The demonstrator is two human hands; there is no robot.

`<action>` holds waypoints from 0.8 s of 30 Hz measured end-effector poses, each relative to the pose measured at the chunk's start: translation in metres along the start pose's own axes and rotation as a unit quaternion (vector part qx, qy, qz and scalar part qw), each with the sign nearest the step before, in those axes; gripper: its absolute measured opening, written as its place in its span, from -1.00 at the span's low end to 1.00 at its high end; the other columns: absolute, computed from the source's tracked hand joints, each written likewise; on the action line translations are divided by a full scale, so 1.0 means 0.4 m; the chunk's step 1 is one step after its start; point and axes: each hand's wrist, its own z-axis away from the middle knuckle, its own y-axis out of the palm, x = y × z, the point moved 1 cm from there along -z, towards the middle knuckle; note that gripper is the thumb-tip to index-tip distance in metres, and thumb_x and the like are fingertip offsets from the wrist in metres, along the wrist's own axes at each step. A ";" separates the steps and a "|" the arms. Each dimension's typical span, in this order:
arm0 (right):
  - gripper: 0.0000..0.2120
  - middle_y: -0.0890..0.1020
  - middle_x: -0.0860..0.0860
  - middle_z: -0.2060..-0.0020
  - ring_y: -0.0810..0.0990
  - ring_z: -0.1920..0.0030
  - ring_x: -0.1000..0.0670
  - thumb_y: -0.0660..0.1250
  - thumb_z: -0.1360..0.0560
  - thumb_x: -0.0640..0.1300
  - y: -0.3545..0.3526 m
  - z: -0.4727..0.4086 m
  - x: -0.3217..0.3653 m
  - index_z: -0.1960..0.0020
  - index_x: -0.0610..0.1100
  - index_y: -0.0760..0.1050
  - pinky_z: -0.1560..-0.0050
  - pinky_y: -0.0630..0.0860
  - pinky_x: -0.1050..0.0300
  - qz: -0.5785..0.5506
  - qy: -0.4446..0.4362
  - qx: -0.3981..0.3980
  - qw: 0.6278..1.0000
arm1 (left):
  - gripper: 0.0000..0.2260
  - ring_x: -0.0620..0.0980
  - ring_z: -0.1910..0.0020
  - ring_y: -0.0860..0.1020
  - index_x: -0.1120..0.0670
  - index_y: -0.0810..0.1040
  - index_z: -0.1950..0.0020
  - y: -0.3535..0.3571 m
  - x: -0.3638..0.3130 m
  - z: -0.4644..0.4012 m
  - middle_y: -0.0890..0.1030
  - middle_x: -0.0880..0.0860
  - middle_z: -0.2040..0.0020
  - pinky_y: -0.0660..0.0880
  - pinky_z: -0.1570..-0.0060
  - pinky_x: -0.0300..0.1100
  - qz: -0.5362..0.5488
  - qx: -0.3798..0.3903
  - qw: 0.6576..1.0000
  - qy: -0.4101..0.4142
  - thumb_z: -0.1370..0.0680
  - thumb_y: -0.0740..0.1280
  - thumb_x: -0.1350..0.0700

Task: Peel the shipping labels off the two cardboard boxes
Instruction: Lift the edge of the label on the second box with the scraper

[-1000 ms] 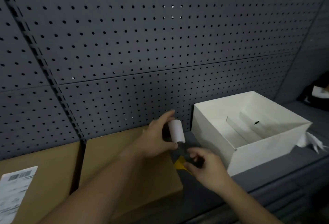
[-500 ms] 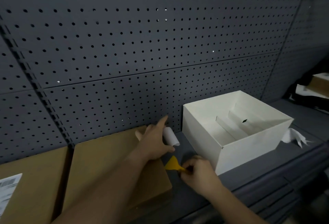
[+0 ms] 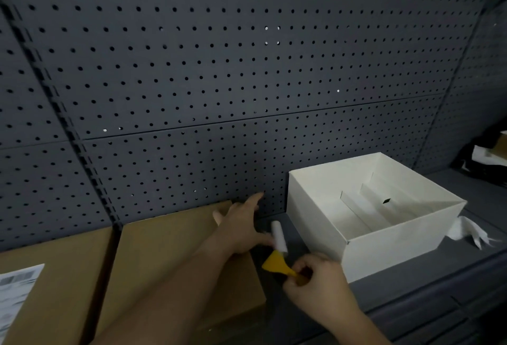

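One rolled label (image 3: 279, 235) beside left fingers (image 3: 253, 199)

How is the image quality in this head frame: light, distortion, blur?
Head view: dim and low in contrast, the pegboard nearly black; wide-angle bend curves its seams and rows of holes; the label at the left edge is smeared, its print unreadable; both the left hand and the right hand look soft; no glare, though the white box is brightest.
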 end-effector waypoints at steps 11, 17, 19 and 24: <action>-0.88 0.56 0.06 0.30 0.53 0.23 0.12 0.50 -0.33 -0.07 -0.010 -0.039 0.224 0.28 -0.02 0.56 0.26 0.40 0.37 -0.079 -0.114 0.051 0.989 | -0.63 -0.21 -0.26 0.46 -0.08 0.53 -0.32 -0.172 0.118 0.193 0.55 -0.16 -0.26 0.33 -0.20 -0.37 0.031 -0.161 0.986 0.029 -0.52 0.45 0.00; -0.87 0.56 0.09 0.31 0.55 0.23 0.09 0.44 -0.26 0.00 0.122 -0.014 0.411 0.28 -0.03 0.56 0.27 0.54 0.16 -0.101 -0.192 0.086 0.972 | -0.71 -0.31 -0.17 0.51 -0.13 0.60 -0.19 -0.279 0.324 0.442 0.60 -0.23 -0.17 0.36 -0.15 -0.50 0.065 -0.217 0.972 -0.063 -0.49 0.49 0.08; -0.89 0.56 0.10 0.29 0.55 0.23 0.11 0.45 -0.28 -0.01 0.163 0.003 0.467 0.27 -0.01 0.55 0.26 0.54 0.21 -0.098 -0.197 0.105 0.970 | -0.74 -0.27 -0.08 0.56 -0.13 0.62 -0.10 -0.312 0.389 0.511 0.64 -0.20 -0.07 0.42 -0.08 -0.44 0.048 -0.224 0.970 -0.079 -0.46 0.51 0.11; -0.89 0.56 0.08 0.25 0.56 0.25 0.08 0.45 -0.31 -0.03 0.263 0.054 0.592 0.26 -0.02 0.55 0.29 0.51 0.23 -0.096 -0.186 0.156 0.965 | -0.87 -0.17 0.06 0.57 -0.06 0.63 0.15 -0.382 0.523 0.656 0.65 -0.11 0.12 0.43 0.08 -0.43 0.010 -0.204 0.974 -0.098 -0.40 0.55 0.05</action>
